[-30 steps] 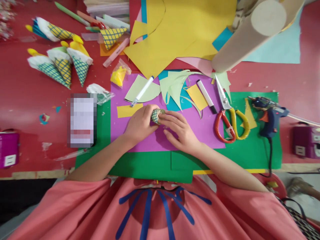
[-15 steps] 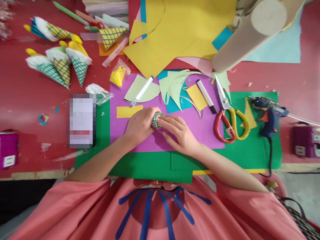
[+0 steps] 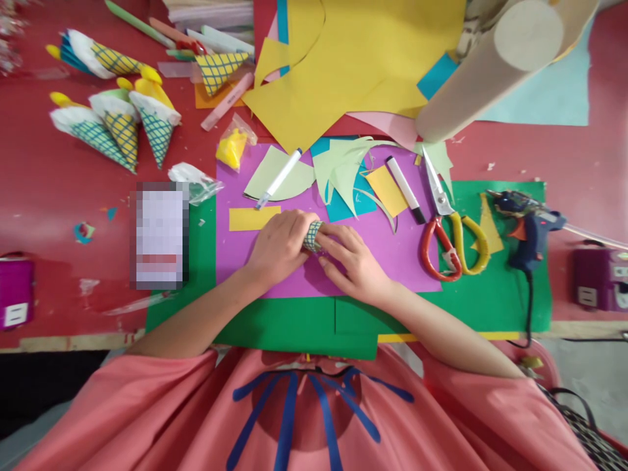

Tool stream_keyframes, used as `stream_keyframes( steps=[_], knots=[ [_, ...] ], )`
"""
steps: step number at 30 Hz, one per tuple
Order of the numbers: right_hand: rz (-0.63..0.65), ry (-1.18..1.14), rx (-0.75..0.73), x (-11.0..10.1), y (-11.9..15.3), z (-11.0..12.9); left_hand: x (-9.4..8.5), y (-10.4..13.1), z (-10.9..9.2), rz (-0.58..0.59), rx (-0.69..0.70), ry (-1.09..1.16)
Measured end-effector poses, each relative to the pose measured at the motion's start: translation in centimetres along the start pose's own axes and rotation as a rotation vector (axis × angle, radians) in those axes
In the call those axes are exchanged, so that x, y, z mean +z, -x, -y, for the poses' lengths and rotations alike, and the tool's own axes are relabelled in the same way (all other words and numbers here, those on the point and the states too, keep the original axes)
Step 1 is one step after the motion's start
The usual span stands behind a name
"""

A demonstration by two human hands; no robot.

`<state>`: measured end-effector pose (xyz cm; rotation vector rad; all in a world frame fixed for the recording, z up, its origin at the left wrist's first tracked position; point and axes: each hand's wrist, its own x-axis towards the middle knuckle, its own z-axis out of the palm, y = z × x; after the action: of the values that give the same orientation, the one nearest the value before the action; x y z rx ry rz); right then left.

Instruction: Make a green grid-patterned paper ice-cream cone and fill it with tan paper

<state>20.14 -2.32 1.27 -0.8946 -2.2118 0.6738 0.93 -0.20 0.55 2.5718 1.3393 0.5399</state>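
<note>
Over the purple sheet, my left hand is closed round a small rolled paper piece with a blue crosshatch pattern. My right hand meets the roll's right end, its index finger and thumb side by side there; the fingertips are partly hidden by the roll. Just above my left hand lies a yellow strip. A white marker rests on a pale green cut piece farther up. To the right are a capped marker and open scissors with red and yellow handles.
Patterned paper cones lie at the upper left. A pixelated rectangle is left of the purple sheet. On the green sheet's right side sits a blue glue gun with a cord. A thick pale cardboard tube slants at the upper right.
The patterned roll has turned and shifted slightly right with my left hand. Its open end, facing up-right before, now shows less. My right hand has barely moved.
</note>
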Motion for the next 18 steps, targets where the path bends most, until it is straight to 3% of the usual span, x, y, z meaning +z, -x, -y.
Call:
stream_keyframes(
  steps=[18],
  knots=[
    [0.076, 0.011, 0.024, -0.01, 0.05, 0.31, -0.47, 0.01, 0.09, -0.033, -0.191, 0.155]
  ],
)
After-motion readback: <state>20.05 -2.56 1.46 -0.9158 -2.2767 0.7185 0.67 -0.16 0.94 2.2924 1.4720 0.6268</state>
